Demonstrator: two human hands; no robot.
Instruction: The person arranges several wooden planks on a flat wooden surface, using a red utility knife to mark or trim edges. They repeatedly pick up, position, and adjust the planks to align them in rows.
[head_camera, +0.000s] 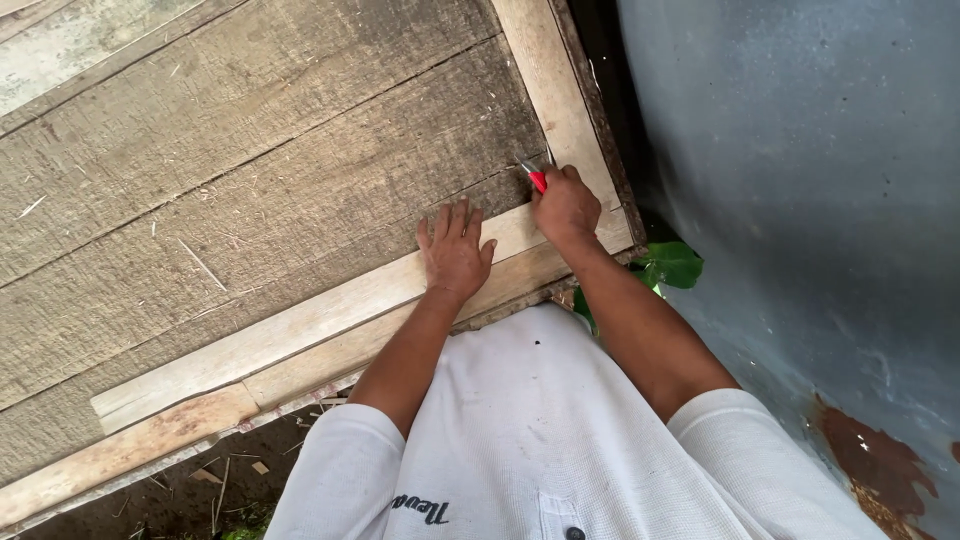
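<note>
Right hand (566, 207): fist closed round red-handled tool (537, 180), tip at panel's right corner joint.
Left hand (455, 250): flat, fingers spread, pressing near-edge wood strip (300, 325).
Risk: tool may skid w/ push, nick left fingers; strip may shift.

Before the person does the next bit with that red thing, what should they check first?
1. Left hand flat on the pale wooden strip to steady it: ok.
2. Right hand gripping the red-handled tool firmly: ok.
3. Tool tip sitting at the corner where the strip meets the upright strip: ok.
4. Left fingers clear of the tool tip: ok, they lie apart, to its left.
5. What kind of tool it is, pencil or blade: cannot tell, the hand hides most of it.
6. Strip lying tight against the grey boards: cannot tell.
</note>
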